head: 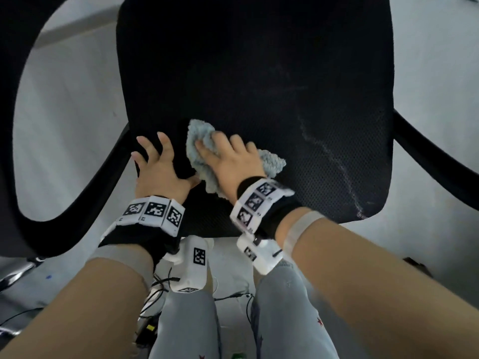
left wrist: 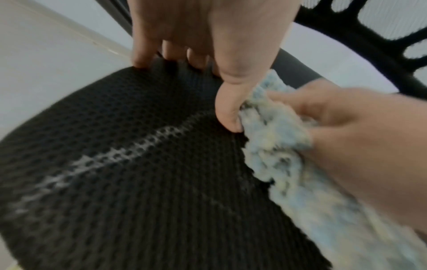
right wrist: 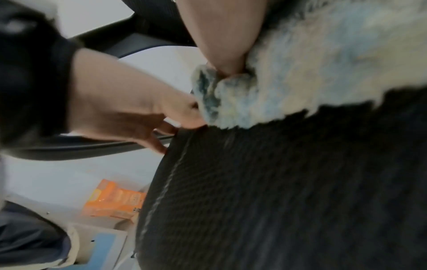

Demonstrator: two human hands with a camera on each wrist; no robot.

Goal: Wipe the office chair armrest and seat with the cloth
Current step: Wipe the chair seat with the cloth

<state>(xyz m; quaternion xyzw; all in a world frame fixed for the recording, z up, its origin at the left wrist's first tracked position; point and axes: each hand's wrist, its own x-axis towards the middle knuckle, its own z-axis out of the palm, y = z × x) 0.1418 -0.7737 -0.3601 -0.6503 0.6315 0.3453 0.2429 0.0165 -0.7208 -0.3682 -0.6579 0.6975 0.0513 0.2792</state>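
The black mesh seat (head: 259, 73) of the office chair fills the head view. A fluffy light blue cloth (head: 201, 133) lies bunched on the seat's front left part. My right hand (head: 228, 154) presses down on it and grips it, with folds of cloth (left wrist: 277, 146) caught between thumb and fingers. My left hand (head: 155, 161) rests flat just left of the cloth, fingers spread over the seat's left edge. Its thumb (left wrist: 231, 109) presses the mesh right beside the cloth. A whitish streak (head: 337, 161) runs across the seat's right side.
Curved black armrests stand on either side, the left armrest (head: 10, 125) and the right armrest (head: 435, 151). The chair's backrest frame (left wrist: 369, 36) rises beyond the seat. Cables (head: 155, 294) lie on the pale floor by my legs. An orange packet (right wrist: 113, 201) sits below the seat's edge.
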